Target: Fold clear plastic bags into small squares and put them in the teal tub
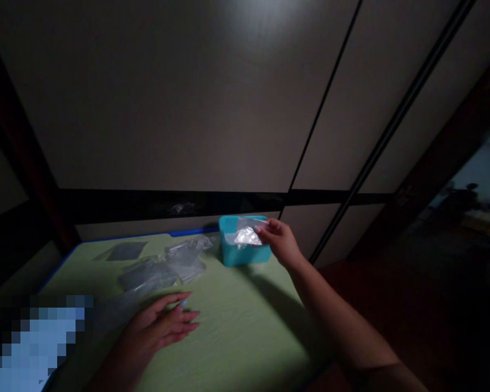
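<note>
Two bare hands work at a pale green tabletop with a blue edge (228, 316). The right hand (285, 245), arm stretched forward, pinches a clear, shiny plastic packet (247, 236) by its right side between the thumb and fingertips. That packet is at the mouth of a turquoise rectangular plastic container (245, 257), overlapping its front rim in this view; whether its lower part touches the rim is too unclear to tell. The container stands upright near the far edge of the tabletop. The left hand (157, 322) is nearer the viewer, its fingers spread apart and pointing right, with nothing clearly gripped; whether it touches the surface cannot be told. Just beyond it lies an overlapping cluster of clear, crumpled plastic bags (183, 258), left of the container. Farther left, a flat grey plastic packet (126, 251) lies by itself. Behind the tabletop rise pale, smooth panels (179, 109), crossed by a glossy black band (114, 202).
</note>
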A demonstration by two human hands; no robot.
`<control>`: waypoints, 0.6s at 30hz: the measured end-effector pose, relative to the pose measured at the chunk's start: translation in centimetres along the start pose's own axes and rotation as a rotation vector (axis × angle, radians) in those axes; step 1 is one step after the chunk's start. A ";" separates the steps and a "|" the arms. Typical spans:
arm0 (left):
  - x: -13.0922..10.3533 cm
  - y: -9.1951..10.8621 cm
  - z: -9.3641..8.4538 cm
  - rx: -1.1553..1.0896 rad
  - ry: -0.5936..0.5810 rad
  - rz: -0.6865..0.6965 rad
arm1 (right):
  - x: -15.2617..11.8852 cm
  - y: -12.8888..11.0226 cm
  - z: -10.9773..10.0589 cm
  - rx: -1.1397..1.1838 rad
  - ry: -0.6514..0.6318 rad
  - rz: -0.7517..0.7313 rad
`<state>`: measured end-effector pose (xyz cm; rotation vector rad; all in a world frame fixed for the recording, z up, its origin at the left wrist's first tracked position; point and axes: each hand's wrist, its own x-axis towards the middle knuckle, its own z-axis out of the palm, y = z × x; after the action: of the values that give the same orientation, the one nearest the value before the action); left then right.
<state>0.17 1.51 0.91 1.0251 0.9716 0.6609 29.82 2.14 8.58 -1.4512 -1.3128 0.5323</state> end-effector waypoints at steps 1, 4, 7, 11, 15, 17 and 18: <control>0.0 0.0 0.0 -0.004 0.001 -0.004 | 1.3 0.0 -0.7 -0.081 -0.014 0.027; 0.1 0.0 0.0 -0.014 0.004 -0.011 | 5.0 0.7 -2.0 -0.277 -0.071 0.106; -0.1 0.1 0.2 -0.009 0.003 -0.012 | 7.5 1.8 -2.2 -0.529 -0.161 0.194; -0.6 0.6 0.5 0.006 -0.002 -0.004 | 9.0 2.9 -1.4 -0.850 -0.291 0.271; -1.0 1.2 1.0 0.005 0.019 -0.023 | 9.5 3.5 -0.4 -1.096 -0.400 0.313; -0.9 1.3 1.0 0.006 0.021 -0.047 | 9.6 3.8 0.1 -1.197 -0.434 0.311; -0.8 1.3 1.0 0.007 0.019 -0.058 | 9.6 3.9 0.3 -1.245 -0.441 0.300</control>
<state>0.67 0.96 2.61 0.9951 1.0174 0.6210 34.09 11.55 8.01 -2.6801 -1.9236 0.1800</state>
